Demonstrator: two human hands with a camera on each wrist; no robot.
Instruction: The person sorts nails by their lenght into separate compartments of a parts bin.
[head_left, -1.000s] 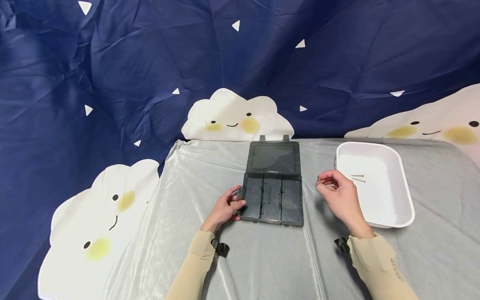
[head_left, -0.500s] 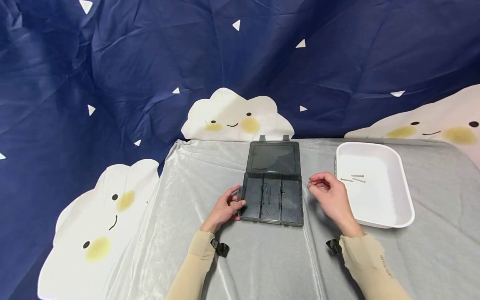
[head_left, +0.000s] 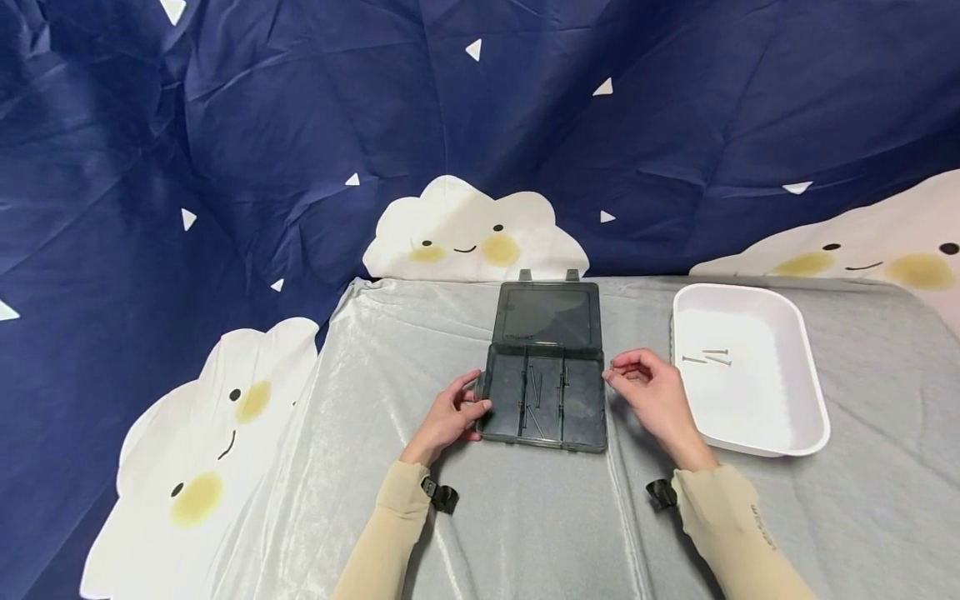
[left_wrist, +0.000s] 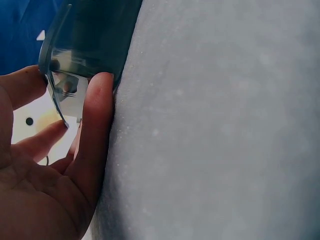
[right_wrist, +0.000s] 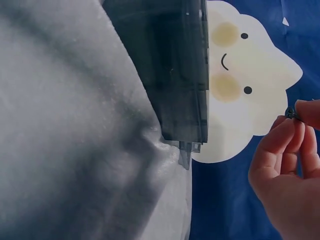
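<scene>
Work looks well along, I'd judge: several thin metal screws (head_left: 535,387) lie in the mid compartment of an open, smoky grey-green clear plastic box (head_left: 585,421), w/ others hard against the dividers, side unclear. Box sits btwn the hands, lid back. L hand (head_left: 446,417) grips its near wall, thumb & fingers curled on it. R hand (head_left: 660,396) pinches one small dark-headed screw (right_wrist: 290,113) btwn thumb & fingertips, just beside the box's R wall; not yet in. Left over: 3 pale metal screws (head_left: 715,352) in the white rounded plastic tray (head_left: 776,383), just R of R hand.

Head view alone gives compartments & tray contents; held screw barely shows there. R wrist view shows its head poking from the pinch. L wrist view shows thumb flat along the box side, fingertips at its edge.
</scene>
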